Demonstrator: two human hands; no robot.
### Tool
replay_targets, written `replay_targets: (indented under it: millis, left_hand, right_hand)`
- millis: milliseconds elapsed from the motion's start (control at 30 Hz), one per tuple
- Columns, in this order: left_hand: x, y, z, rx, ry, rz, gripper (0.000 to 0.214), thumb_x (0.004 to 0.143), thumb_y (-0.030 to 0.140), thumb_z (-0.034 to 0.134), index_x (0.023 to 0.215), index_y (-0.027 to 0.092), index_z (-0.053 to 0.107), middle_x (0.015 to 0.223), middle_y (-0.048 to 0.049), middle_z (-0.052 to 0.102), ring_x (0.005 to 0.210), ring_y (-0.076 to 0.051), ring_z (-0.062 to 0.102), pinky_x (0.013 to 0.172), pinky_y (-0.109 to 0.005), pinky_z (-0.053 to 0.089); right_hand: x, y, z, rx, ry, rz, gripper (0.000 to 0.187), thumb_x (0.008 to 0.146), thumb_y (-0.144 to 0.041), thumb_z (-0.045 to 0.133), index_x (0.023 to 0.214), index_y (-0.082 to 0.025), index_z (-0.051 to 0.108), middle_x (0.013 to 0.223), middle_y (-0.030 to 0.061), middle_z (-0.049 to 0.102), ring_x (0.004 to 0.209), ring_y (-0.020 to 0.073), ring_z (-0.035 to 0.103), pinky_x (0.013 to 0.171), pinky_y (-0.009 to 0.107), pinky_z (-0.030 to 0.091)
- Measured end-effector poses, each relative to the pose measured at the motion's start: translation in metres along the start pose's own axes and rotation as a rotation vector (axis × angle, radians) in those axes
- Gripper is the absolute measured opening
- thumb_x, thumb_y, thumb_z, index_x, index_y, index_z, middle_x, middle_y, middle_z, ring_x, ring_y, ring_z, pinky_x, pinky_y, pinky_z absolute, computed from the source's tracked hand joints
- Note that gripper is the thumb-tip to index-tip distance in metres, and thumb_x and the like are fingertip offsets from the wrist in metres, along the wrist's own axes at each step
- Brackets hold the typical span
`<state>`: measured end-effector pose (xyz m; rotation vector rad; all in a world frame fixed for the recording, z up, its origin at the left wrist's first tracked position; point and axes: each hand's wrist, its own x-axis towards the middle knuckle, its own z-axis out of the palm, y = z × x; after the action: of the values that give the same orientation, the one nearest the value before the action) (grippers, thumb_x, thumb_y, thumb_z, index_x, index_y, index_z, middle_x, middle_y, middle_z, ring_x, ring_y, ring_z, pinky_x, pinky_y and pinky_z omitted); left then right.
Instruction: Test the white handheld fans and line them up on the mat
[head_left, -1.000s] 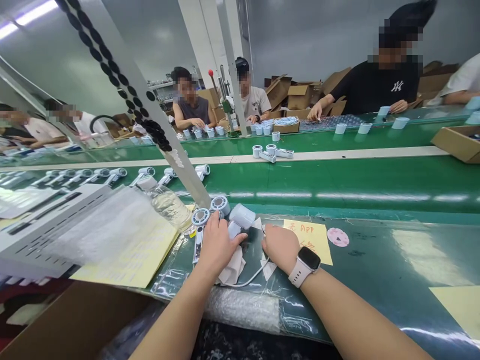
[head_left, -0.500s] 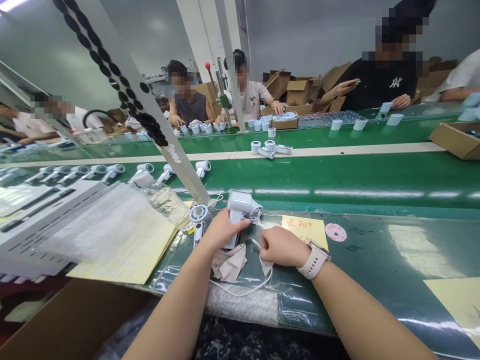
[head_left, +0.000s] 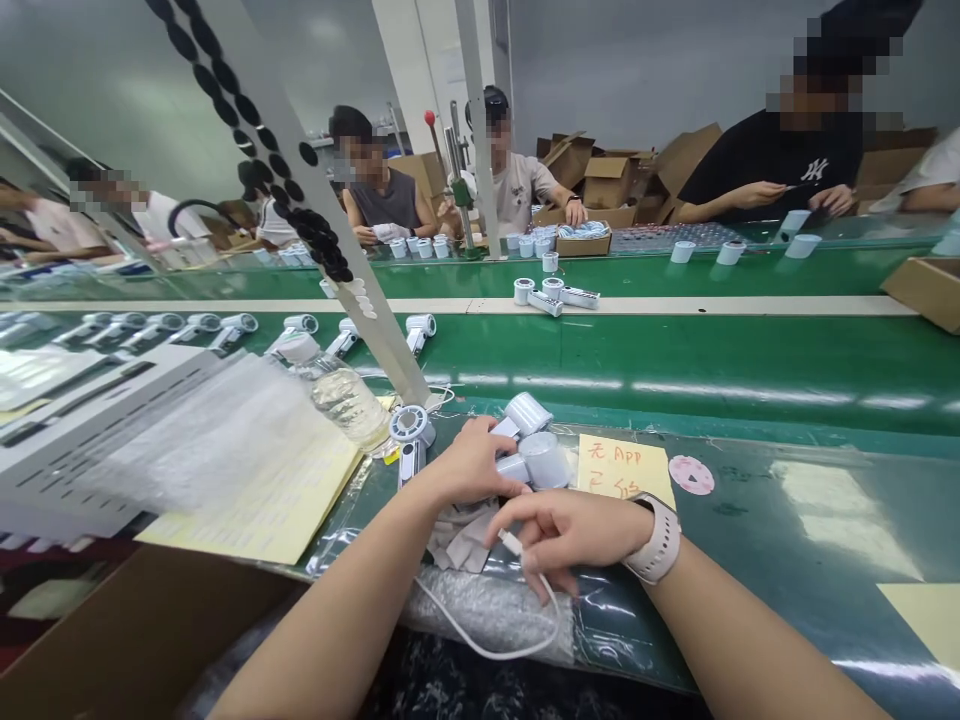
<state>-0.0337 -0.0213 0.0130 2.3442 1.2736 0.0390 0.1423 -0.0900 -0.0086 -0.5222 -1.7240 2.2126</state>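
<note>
My left hand [head_left: 471, 462] is closed round the handle of a small white handheld fan [head_left: 541, 458] lying on the green bench. A second white fan [head_left: 525, 412] lies just behind it. My right hand [head_left: 570, 530], with a pale watch on the wrist, pinches the plug end of a white cable [head_left: 491, 620] that loops toward me. A beige cloth [head_left: 461, 535] lies under both hands. Another fan [head_left: 411, 432] rests face up to the left.
A plastic water bottle [head_left: 337, 390] lies on yellow sheets [head_left: 277, 500]. A yellow note [head_left: 622, 468] and a pink sticker [head_left: 691, 475] sit to the right. Fans ride the green conveyor [head_left: 675, 350]. Several people work across it. A cardboard box [head_left: 135, 650] stands at lower left.
The fan that my left hand held upright now lies down on the bench. My right hand has drawn back toward me with the cable plug.
</note>
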Motion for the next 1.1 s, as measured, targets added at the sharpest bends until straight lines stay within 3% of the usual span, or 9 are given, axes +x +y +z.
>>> replay_targets:
  millis: [100, 233, 333, 500, 567, 667, 800, 900, 1100]
  left_hand:
    - [0.012, 0.007, -0.002, -0.065, 0.031, -0.038, 0.04, 0.062, 0.048, 0.081, 0.092, 0.022, 0.075, 0.124, -0.0107, 0.052, 0.112, -0.032, 0.059, 0.097, -0.041, 0.048]
    - [0.027, 0.012, -0.011, -0.164, 0.185, -0.018, 0.039, 0.068, 0.047, 0.077, 0.096, 0.02, 0.072, 0.111, -0.0095, 0.061, 0.104, -0.028, 0.061, 0.091, -0.037, 0.049]
    - [0.032, 0.012, -0.01, -0.14, 0.193, 0.026, 0.035, 0.071, 0.046, 0.076, 0.093, 0.02, 0.072, 0.104, -0.008, 0.068, 0.102, -0.03, 0.062, 0.089, -0.04, 0.048]
    - [0.027, 0.01, 0.004, -0.14, 0.209, 0.018, 0.038, 0.065, 0.046, 0.082, 0.091, 0.019, 0.073, 0.117, -0.0121, 0.067, 0.112, -0.036, 0.056, 0.098, -0.05, 0.043]
    - [0.023, 0.007, 0.006, -0.35, 0.322, 0.022, 0.044, 0.065, 0.048, 0.082, 0.097, 0.02, 0.072, 0.117, -0.0115, 0.065, 0.114, -0.033, 0.057, 0.101, -0.048, 0.043]
    - [0.019, 0.005, 0.006, -0.956, 0.495, 0.071, 0.061, 0.063, 0.062, 0.079, 0.107, 0.021, 0.068, 0.115, -0.0103, 0.067, 0.111, -0.031, 0.061, 0.097, -0.046, 0.048]
    - [0.016, 0.008, 0.004, -1.645, 0.431, 0.183, 0.064, 0.062, 0.072, 0.076, 0.101, 0.022, 0.067, 0.115, -0.0077, 0.07, 0.114, -0.031, 0.063, 0.092, -0.043, 0.052]
    - [0.014, 0.013, 0.003, -1.817, 0.352, 0.16, 0.056, 0.064, 0.069, 0.077, 0.093, 0.022, 0.066, 0.112, -0.007, 0.071, 0.116, -0.031, 0.063, 0.091, -0.041, 0.054]
    - [0.017, 0.018, 0.005, -1.812, 0.361, 0.252, 0.071, 0.062, 0.092, 0.054, 0.069, 0.021, 0.05, 0.103, -0.0097, 0.072, 0.114, -0.033, 0.064, 0.084, -0.041, 0.056]
  right_hand:
    - [0.003, 0.003, -0.002, -0.08, 0.132, -0.041, 0.033, 0.094, -0.036, 0.057, 0.117, -0.013, 0.062, 0.061, -0.0054, 0.063, 0.038, 0.0038, 0.045, 0.04, 0.017, 0.034]
    - [0.005, 0.007, -0.003, -0.093, 0.229, -0.015, 0.035, 0.093, -0.041, 0.059, 0.115, -0.014, 0.066, 0.061, -0.005, 0.062, 0.039, 0.0049, 0.042, 0.042, 0.019, 0.033]
    - [0.006, 0.011, -0.003, -0.07, 0.272, 0.026, 0.032, 0.088, -0.04, 0.065, 0.105, -0.014, 0.072, 0.06, -0.0046, 0.062, 0.039, 0.0046, 0.038, 0.042, 0.019, 0.03]
    - [0.008, 0.016, -0.001, -0.036, 0.315, 0.093, 0.027, 0.081, -0.034, 0.07, 0.098, -0.014, 0.075, 0.056, -0.0043, 0.062, 0.04, 0.0057, 0.038, 0.042, 0.02, 0.03]
    - [0.009, 0.015, 0.002, -0.05, 0.354, 0.108, 0.02, 0.079, -0.032, 0.07, 0.089, -0.015, 0.074, 0.057, -0.0036, 0.063, 0.042, 0.0071, 0.042, 0.045, 0.021, 0.034]
    - [0.009, 0.01, 0.005, -0.16, 0.545, 0.05, 0.017, 0.08, -0.031, 0.068, 0.072, -0.017, 0.068, 0.06, -0.0013, 0.064, 0.054, 0.0115, 0.053, 0.056, 0.024, 0.042]
    - [0.011, 0.005, 0.005, -0.255, 0.813, -0.044, 0.028, 0.086, -0.044, 0.061, 0.074, -0.019, 0.064, 0.061, -0.0003, 0.06, 0.063, 0.0161, 0.056, 0.063, 0.028, 0.042]
    - [0.014, 0.005, 0.01, -0.264, 0.884, -0.07, 0.035, 0.088, -0.052, 0.057, 0.073, -0.02, 0.06, 0.061, -0.0012, 0.056, 0.063, 0.0166, 0.054, 0.063, 0.029, 0.042]
    - [0.02, 0.01, 0.024, -0.159, 0.912, -0.107, 0.043, 0.088, -0.06, 0.057, 0.071, -0.02, 0.058, 0.054, -0.0027, 0.054, 0.056, 0.0148, 0.05, 0.061, 0.029, 0.039]
